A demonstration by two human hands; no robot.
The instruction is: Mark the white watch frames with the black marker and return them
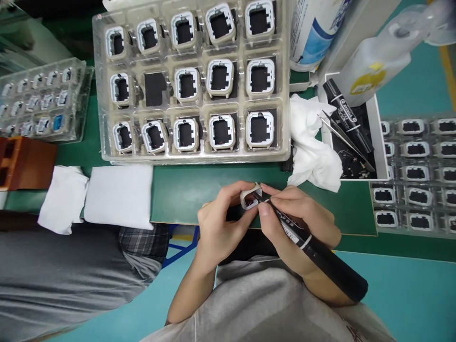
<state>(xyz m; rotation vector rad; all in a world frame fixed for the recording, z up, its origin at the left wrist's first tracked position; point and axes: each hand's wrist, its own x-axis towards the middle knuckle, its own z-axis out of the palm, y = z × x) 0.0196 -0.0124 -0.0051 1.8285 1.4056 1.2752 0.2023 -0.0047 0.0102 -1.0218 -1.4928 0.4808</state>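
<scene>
Between the thumb and fingers of my left hand (223, 221) is a small white watch-case frame (244, 200), held just above the green table's front edge. My right hand (295, 216) grips a black marker pen (306, 241), its tip at the frame's inner side; whether it touches, I cannot tell. Fingertips of both hands meet around the frame and hide part of it. Behind my hands lies a clear plastic tray (199, 159) with rows of similar white frames (186, 134), each over a dark pad. One pocket in its middle row shows only a dark pad (155, 89).
To the right are crumpled white tissue (315, 156), a white box (383, 147) with another black marker (347, 114) and tweezers (347, 140), and bottles (374, 71). Folded white cloths (119, 197) lie left. More trays (425, 228) flank both sides. A person in grey (71, 275) sits at left.
</scene>
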